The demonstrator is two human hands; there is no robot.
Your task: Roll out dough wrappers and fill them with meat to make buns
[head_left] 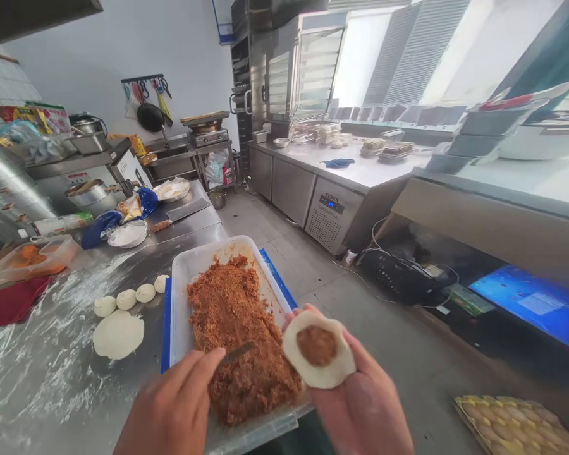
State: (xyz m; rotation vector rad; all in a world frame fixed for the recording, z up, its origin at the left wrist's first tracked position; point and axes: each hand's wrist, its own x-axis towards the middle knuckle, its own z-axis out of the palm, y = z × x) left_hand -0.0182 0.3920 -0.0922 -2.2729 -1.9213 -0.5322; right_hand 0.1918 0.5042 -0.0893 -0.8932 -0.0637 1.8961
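Observation:
My right hand (360, 404) is cupped palm up under a round white dough wrapper (318, 349) with a dab of brown filling in its middle. My left hand (175, 407) is closed round a thin flat spatula (239, 351). The spatula's blade rests in the heap of reddish-brown minced filling (232, 328). The filling lies in a clear plastic tray (203, 256) on a blue board at the steel table's right edge. Left of the tray lie a flattened dough round (118, 333) and several small dough balls (130, 298).
The steel table (52, 379) is dusted with flour. Farther back stand a cleaver (184, 212), bowls, a pot and bags. A steel counter (341, 170) runs across the aisle. A tray of yellow pieces (516, 423) sits low at the right.

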